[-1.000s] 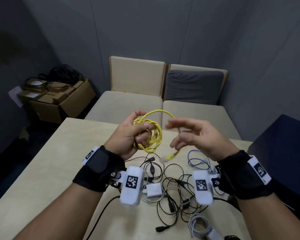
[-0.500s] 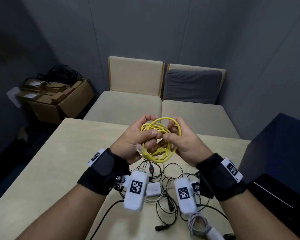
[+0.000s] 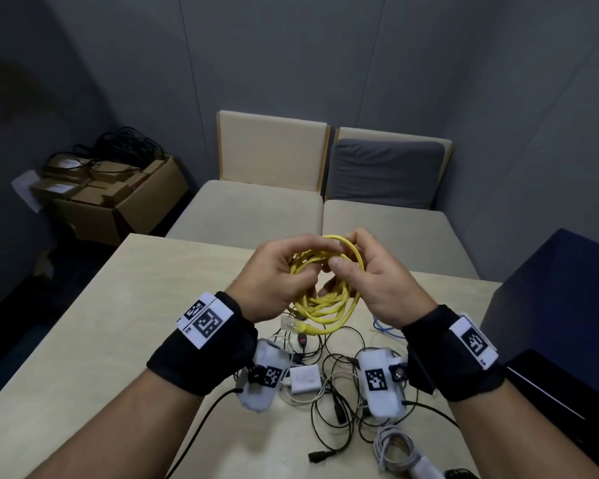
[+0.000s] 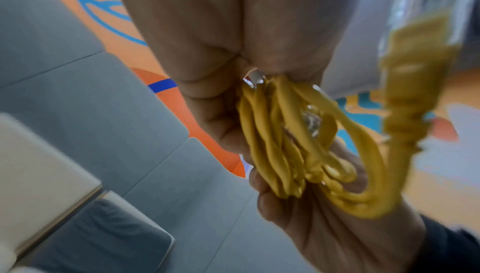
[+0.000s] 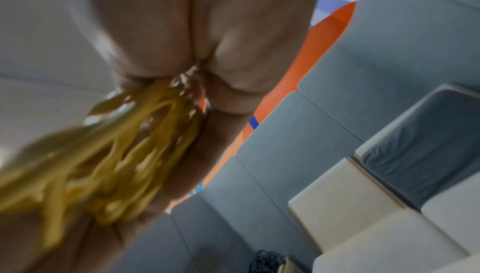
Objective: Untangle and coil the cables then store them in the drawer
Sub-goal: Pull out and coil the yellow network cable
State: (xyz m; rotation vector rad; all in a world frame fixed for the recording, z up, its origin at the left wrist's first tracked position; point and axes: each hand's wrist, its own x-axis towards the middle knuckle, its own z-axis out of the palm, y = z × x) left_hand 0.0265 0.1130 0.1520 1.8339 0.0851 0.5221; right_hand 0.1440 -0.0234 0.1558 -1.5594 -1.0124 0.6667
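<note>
A yellow network cable (image 3: 329,302), wound into a coil of several loops, is held above the table between both hands. My left hand (image 3: 277,278) grips the coil's left side with curled fingers. My right hand (image 3: 367,271) pinches its upper right side. The cable's clear plug (image 3: 291,323) hangs loose under the left hand. The left wrist view shows the yellow cable (image 4: 293,150) bunched in the left hand (image 4: 233,47). In the blurred right wrist view the yellow cable (image 5: 124,158) leaves the right hand (image 5: 197,51). A tangle of black and white cables (image 3: 332,385) lies on the table.
The pale wooden table (image 3: 101,340) also carries a white adapter (image 3: 304,378), a blue cable (image 3: 384,328) and a grey coiled cable (image 3: 393,447). A dark cabinet (image 3: 561,305) stands at the right. A beige bench (image 3: 312,216) lies behind; a cardboard box (image 3: 118,202) sits far left.
My right hand, open and apart a second ago, has come in and taken hold of the yellow coil. The coil now sits between both hands, and the plug end hangs below the left hand.
</note>
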